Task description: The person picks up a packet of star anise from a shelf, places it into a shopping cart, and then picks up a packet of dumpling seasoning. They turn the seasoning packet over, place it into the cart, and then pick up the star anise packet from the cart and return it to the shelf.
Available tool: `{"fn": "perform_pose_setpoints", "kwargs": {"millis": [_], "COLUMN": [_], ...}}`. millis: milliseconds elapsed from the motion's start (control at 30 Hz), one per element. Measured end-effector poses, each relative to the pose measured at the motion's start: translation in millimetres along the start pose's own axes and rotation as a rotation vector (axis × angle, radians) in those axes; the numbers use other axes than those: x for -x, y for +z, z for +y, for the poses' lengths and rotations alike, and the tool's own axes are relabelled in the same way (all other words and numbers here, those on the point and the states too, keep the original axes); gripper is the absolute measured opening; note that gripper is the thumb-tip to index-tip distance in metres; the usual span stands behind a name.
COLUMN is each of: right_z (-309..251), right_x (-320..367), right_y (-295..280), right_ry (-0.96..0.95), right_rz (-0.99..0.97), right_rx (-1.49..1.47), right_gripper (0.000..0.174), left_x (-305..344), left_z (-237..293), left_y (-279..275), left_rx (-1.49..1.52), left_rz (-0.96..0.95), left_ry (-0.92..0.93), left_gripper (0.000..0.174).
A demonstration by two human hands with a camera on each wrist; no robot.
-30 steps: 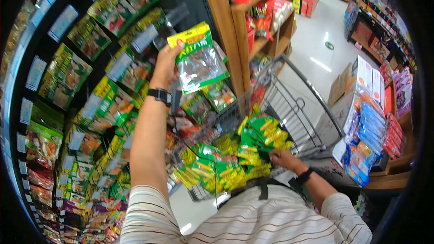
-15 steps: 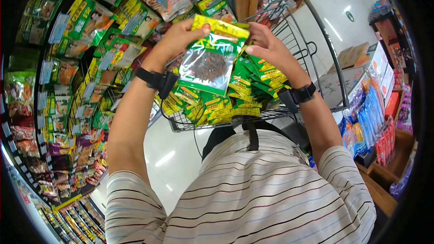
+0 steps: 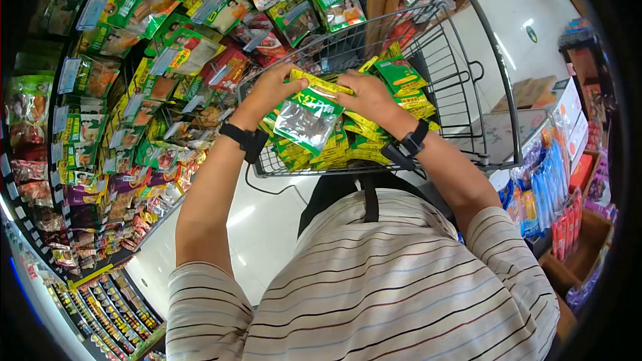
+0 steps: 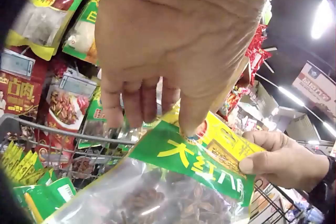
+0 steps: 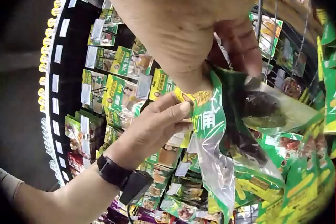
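Both hands hold a yellow-topped green packet with a clear window (image 3: 305,120) over the cart's near side. My left hand (image 3: 273,91) pinches its top left corner, thumb in front. At the top right corner my right hand (image 3: 372,99) grips it, thumb on the front. Dark star-shaped pieces show through the packet's window (image 4: 157,198) in the left wrist view. From the right wrist side, the packet (image 5: 212,145) looks bent, with further clear packaging behind it. Below lie many yellow and green packets (image 3: 354,150) in the wire cart (image 3: 461,87).
Shelves of hanging packets (image 3: 140,0) with price tags rise at the left. A wooden shelf post (image 3: 386,0) stands beyond the cart. Cardboard boxes (image 3: 528,93) and blue packages (image 3: 545,180) are at the right. Pale floor (image 3: 267,214) shows below the cart.
The left hand has brought the packet down from beside the shelf to above the cart. My right hand has left the packets in the cart and taken hold of the packet's other top corner.
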State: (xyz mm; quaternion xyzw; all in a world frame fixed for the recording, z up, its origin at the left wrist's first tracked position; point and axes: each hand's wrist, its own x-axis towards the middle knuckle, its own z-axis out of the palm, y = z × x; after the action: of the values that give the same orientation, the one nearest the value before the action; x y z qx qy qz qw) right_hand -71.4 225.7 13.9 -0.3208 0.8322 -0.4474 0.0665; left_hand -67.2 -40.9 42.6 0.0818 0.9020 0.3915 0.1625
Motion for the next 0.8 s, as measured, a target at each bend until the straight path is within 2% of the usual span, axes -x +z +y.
{"fn": "perform_pose_setpoints", "kwargs": {"millis": [100, 200, 267, 333, 400, 500, 667, 767, 800], "right_z": [10.3, 10.5, 8.8, 7.4, 3.9, 9.3, 14.2, 16.6, 14.6], "right_x": [-2.7, -6.4, -13.0, -20.8, -26.8, -36.6, -42.5, -42.1, -42.5], "right_y": [28.0, 48.4, 58.1, 68.7, 81.1, 97.9, 120.6, 125.3, 125.8], "right_ry": [0.048, 0.038, 0.091, 0.128, 0.106, 0.098, 0.116, 0.134, 0.146], "right_rz": [0.066, 0.203, 0.157, 0.111, 0.148, 0.162, 0.162, 0.15, 0.142], "right_rx": [0.075, 0.14, 0.208, 0.314, 0.332, 0.388, 0.452, 0.444, 0.435], "right_gripper": [0.024, 0.022, 0.022, 0.024, 0.021, 0.02, 0.02, 0.017, 0.016], "left_x": [5.3, 16.5, 35.5, 60.7, 82.2, 118.8, 163.4, 163.1, 153.4], "left_z": [-34.7, -60.5, -72.2, -75.0, -81.6, -110.6, -133.9, -147.6, -147.8], "left_y": [10.3, 11.9, 13.2, 11.4, 12.2, 12.7, 11.7, 24.8, 45.5], "left_rx": [-0.184, 0.099, 0.305, 0.429, 0.508, 0.656, 0.805, 0.85, 0.837], "left_rz": [0.317, 0.268, 0.191, 0.222, 0.265, 0.365, 0.395, 0.369, 0.301], "left_ry": [0.123, -0.043, -0.147, -0.258, -0.378, -0.434, -0.544, -0.519, -0.522], "left_gripper": [0.04, 0.04, 0.037, 0.038, 0.038, 0.039, 0.038, 0.037, 0.037]}}
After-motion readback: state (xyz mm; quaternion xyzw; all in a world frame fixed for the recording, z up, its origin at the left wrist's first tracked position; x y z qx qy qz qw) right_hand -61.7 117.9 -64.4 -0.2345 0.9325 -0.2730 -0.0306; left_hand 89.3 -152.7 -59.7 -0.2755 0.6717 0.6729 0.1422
